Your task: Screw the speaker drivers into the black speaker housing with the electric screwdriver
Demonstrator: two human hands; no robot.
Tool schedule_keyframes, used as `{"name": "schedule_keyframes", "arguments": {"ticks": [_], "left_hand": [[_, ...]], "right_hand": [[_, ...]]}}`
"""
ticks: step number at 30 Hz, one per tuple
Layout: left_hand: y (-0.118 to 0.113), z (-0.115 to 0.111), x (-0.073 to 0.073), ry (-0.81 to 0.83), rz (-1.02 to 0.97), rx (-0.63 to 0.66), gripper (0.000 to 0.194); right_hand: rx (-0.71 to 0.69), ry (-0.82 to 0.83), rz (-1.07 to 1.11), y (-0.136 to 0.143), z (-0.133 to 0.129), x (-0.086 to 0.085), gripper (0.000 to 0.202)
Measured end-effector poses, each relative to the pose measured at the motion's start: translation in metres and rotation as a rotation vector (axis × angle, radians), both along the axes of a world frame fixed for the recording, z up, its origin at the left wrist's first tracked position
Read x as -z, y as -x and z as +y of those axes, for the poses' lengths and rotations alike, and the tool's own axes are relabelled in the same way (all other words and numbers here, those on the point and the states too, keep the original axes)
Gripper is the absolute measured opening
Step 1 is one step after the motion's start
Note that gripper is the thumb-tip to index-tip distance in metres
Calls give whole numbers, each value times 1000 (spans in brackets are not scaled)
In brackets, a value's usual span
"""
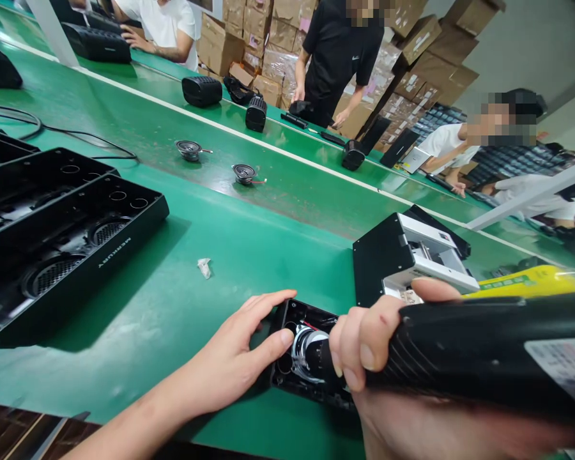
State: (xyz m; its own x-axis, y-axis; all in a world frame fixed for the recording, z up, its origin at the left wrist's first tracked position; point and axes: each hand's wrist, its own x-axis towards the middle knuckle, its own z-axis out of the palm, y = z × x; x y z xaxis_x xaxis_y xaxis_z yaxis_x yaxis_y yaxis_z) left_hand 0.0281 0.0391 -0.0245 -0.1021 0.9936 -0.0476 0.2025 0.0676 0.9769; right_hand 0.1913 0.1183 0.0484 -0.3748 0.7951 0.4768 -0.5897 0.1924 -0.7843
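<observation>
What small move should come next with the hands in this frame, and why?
Probably firm up the left hand on the small black casing: the right hand grips a black tool whose nose reaches over the round speaker inside, while the left spans only one end with thumb and fingers spread. What the tool's tip touches is hidden.

Near the front edge of the tabletop (268, 246), the right hand (395, 409) hides part of the small case (311, 391), the tool (464, 358) is cut off, its label (563, 370) blurred, and leftward the big case (134, 239) leaves view.
</observation>
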Motion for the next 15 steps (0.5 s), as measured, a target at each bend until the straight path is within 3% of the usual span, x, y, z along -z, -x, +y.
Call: {"name": "schedule_keyframes", "arguments": {"ticks": [7,15], "left_hand": [[-1,-2,-1,83,-28,-10,57],[5,-2,-4,82,-42,-69,55]], "right_hand": [[54,86,57,4,5,-11,53],[60,23,116,-1,10,-19,53]]}}
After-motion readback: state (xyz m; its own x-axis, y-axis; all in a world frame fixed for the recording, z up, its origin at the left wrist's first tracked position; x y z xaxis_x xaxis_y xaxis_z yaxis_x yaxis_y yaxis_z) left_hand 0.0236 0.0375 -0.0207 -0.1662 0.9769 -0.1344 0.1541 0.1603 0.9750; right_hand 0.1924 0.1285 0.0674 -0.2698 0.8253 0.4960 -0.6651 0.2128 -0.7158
